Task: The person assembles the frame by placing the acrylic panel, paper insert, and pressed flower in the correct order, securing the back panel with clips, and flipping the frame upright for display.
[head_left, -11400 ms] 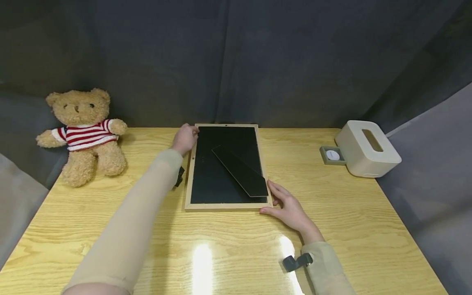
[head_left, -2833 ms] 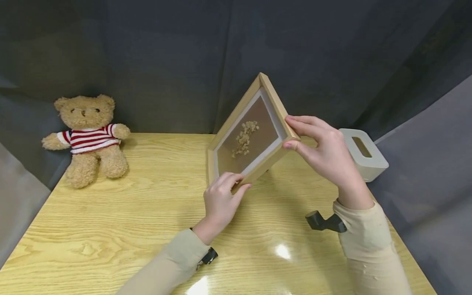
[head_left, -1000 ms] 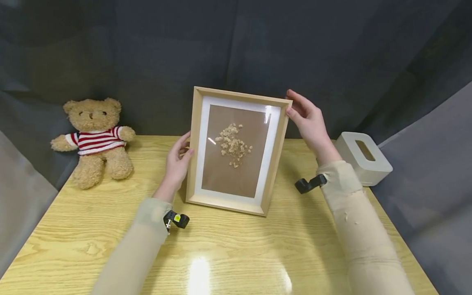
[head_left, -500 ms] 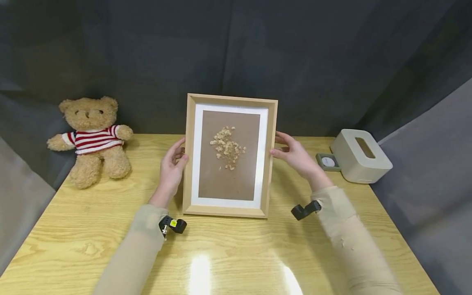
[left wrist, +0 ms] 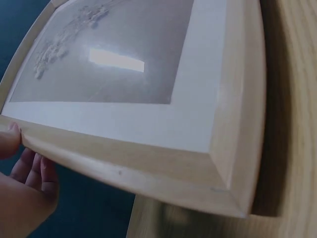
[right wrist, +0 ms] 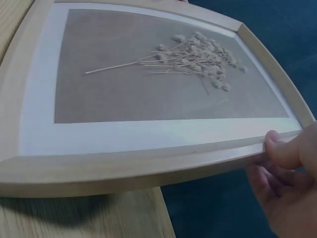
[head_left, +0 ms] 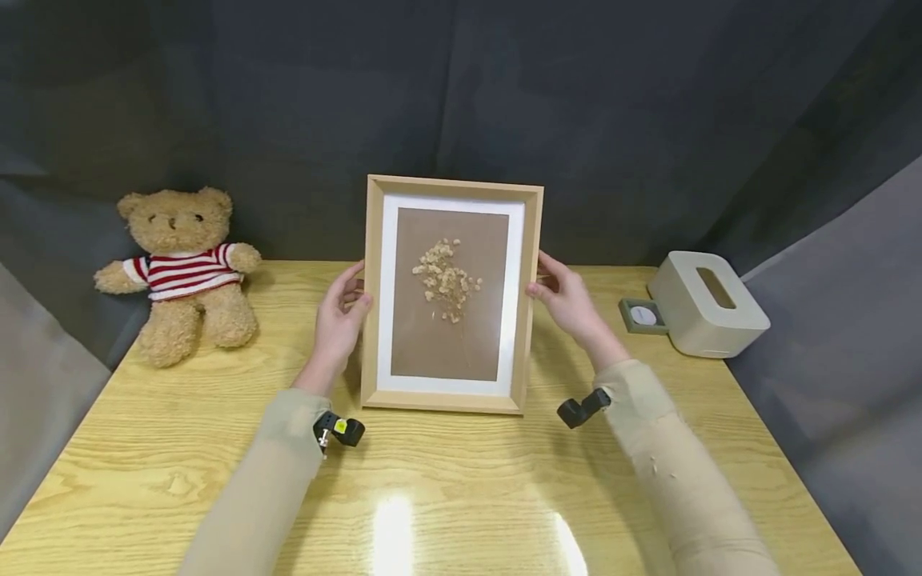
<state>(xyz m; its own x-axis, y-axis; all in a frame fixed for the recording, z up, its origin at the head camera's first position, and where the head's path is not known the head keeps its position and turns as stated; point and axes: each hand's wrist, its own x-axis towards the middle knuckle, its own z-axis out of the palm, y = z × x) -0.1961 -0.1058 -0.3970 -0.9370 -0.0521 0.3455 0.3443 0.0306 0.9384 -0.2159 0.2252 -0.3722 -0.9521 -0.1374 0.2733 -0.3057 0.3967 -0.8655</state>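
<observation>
A picture frame [head_left: 444, 392] of pale wood stands upright in the middle of the table, leaning back a little. Behind its glass, a white mat surrounds a brown sheet with a dried flower sprig [right wrist: 198, 57]. My left hand [head_left: 337, 320] grips the frame's left side, thumb on the front edge and fingers curled behind. On the opposite side my right hand [head_left: 571, 302] holds the frame the same way, its thumb [right wrist: 282, 148] on the front edge in the right wrist view. The back of the frame is hidden.
A teddy bear [head_left: 190, 276] in a striped shirt sits at the back left. A beige tissue box [head_left: 709, 308] with a small green tray [head_left: 634, 324] holding a white disc stands at the right. A dark curtain [head_left: 461, 104] hangs behind the wooden table [head_left: 461, 496].
Face down at first, the picture frame was lifted, turned over and stood upright facing me. My right hand slid from its top right corner down to the side. Lately it has shifted slightly back.
</observation>
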